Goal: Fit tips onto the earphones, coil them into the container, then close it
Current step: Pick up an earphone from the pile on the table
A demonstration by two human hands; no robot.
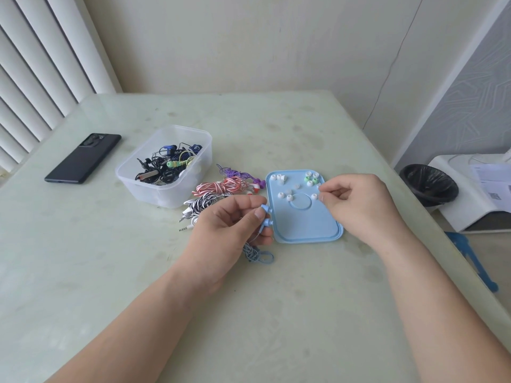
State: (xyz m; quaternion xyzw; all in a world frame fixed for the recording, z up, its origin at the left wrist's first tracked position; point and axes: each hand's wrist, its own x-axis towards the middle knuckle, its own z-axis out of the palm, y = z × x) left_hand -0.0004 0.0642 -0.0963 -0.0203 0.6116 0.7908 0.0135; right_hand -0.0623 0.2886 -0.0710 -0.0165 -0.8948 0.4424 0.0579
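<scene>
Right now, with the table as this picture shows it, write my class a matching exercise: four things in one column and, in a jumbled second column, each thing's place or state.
Things: 1 phone; 2 clear container; 3 blue lid; 4 blue earphones.
Places or states: A held in the left hand; B carries loose ear tips; C flat on the table, far left; D full of tangled earphones.
Pairs: 1-C, 2-D, 3-B, 4-A.

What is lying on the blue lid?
White ear tips and a few green tips lie on the blue lid. The right hand hides its right edge.
</scene>
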